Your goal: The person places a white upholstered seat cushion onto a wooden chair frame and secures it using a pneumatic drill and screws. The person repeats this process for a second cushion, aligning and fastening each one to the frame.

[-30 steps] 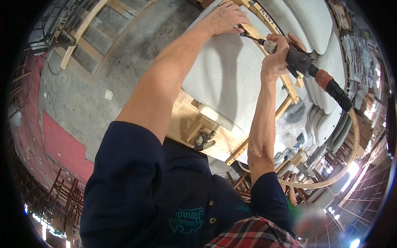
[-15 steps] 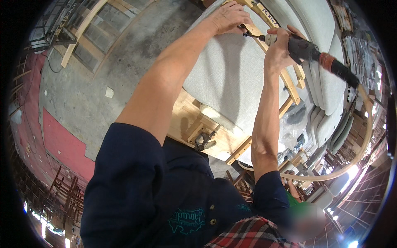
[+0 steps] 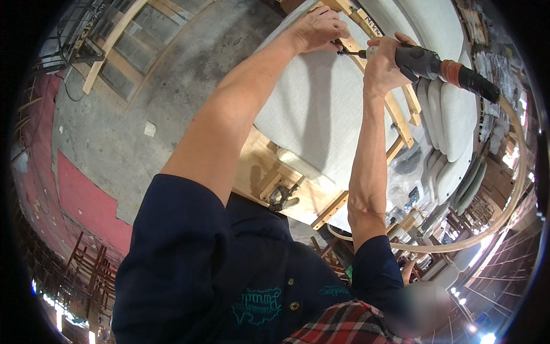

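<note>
My right hand (image 3: 382, 67) grips a dark air screwdriver (image 3: 419, 61) with an orange band, held sideways. Its bit points left, to the edge of a light grey upholstered panel (image 3: 298, 109). Close by the bit tip, my left hand (image 3: 319, 30) is closed, fingertips pinched near a small dark piece; what exactly they hold is hidden. A wooden frame (image 3: 395, 114) with drilled rails lies along the panel's right side and passes under the tool.
From the tool a beige air hose (image 3: 518, 166) curves down the right side. Nearer me, a wooden bench (image 3: 246, 160) carries a dark hand tool (image 3: 282, 198). Grey cushioned pieces (image 3: 438, 34) are stacked at right. Wooden slats (image 3: 114, 46) lie on the concrete floor at far left.
The rear of the screwdriver has swung up and slightly right, so the tool lies more level, and its hose shifted outward. My left hand stays nearly in place.
</note>
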